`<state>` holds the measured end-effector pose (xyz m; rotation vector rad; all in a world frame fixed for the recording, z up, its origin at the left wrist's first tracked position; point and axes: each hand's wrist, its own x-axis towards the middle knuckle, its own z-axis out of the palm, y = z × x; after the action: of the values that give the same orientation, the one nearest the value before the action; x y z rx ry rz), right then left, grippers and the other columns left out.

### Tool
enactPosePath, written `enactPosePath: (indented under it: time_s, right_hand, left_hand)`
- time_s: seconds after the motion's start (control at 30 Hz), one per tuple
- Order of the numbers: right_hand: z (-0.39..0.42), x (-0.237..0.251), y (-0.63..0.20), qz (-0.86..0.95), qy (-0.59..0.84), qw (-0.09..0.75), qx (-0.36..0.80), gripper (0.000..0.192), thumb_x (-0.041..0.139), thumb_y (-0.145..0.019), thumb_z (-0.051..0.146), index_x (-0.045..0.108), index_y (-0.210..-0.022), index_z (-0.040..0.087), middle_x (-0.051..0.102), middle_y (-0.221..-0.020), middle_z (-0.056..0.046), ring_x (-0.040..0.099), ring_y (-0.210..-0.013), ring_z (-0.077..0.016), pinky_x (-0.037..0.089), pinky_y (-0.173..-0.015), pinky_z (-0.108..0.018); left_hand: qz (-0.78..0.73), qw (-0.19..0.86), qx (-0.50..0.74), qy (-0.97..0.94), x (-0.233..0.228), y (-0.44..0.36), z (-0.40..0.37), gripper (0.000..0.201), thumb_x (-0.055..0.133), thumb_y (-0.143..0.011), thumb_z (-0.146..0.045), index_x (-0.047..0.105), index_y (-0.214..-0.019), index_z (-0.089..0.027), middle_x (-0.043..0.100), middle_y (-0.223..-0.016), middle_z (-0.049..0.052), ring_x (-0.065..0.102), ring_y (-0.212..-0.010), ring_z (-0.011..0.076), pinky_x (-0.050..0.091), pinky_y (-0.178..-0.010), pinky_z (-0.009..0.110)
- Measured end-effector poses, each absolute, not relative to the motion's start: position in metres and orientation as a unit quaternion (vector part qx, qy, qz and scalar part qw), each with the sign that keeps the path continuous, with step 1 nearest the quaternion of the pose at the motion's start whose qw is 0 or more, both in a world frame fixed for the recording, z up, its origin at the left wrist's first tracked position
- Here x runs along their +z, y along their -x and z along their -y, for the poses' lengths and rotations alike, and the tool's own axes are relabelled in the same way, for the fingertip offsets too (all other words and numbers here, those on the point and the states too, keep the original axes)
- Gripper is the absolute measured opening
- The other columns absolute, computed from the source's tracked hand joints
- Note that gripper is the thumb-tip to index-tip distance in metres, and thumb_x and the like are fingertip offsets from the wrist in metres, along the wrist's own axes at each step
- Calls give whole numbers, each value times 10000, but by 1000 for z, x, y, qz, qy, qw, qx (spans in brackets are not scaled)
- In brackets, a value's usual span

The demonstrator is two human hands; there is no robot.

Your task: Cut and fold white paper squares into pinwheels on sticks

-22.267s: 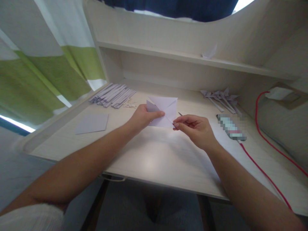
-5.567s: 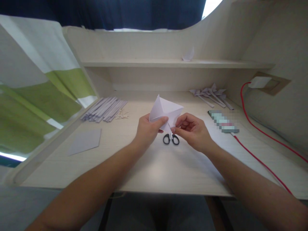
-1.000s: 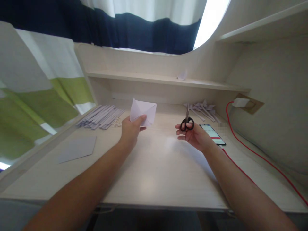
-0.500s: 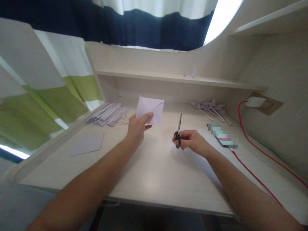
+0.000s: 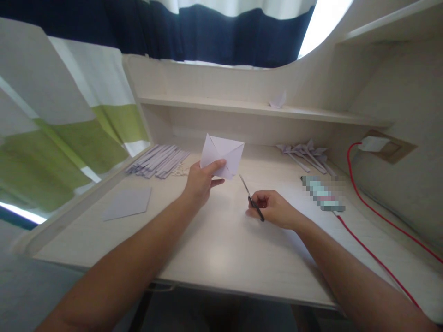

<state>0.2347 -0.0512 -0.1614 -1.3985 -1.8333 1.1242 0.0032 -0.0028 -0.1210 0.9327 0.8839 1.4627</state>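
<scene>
On the left of the desk (image 5: 221,240), a flat sheet (image 5: 127,203) is lying near a bundle of strips (image 5: 157,160). The left hand (image 5: 202,180) is pinching the folded paper (image 5: 222,154) by its lower edge, lifting it above the desk. The right hand (image 5: 273,210) is gripping small scissors (image 5: 252,202), blades pointing up-left at the paper's lower corner, just short of it. Keeping the paper taut and steady should make for a cleaner cut.

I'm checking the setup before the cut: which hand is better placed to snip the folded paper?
Probably the right hand: it already grips the scissors, blades aimed at the paper, which the left hand pinches upright.
</scene>
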Motion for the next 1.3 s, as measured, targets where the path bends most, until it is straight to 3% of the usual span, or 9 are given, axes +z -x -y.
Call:
enactPosePath:
  time_s: [0.23,0.67,1.3]
  right_hand:
    - [53,-162,-231,682,518,318,405,406,865,-734,420,533,-646,205,440,-599,72,373,-571,-107,289,-528,-260]
    - [58,-160,-226,678,509,320,422,455,895,-709,475,546,-613,200,418,-568,73,338,-541,-99,244,-502,-272]
    - [58,-159,-226,678,500,323,431,469,896,-704,508,554,-613,201,432,-572,67,355,-546,-105,276,-510,-273]
  left_hand:
    - [-398,520,631,-417,-124,-7,2,471,907,-641,-398,750,-1009,-150,781,-1016,121,734,-866,244,578,-628,298]
    - [-375,479,647,-459,-137,-9,1,418,909,-661,-440,788,-932,-147,762,-845,69,697,-743,195,590,-633,293]
    - [-377,484,656,-439,-138,-13,5,432,932,-637,-441,781,-925,-157,768,-867,67,712,-766,205,605,-653,307]
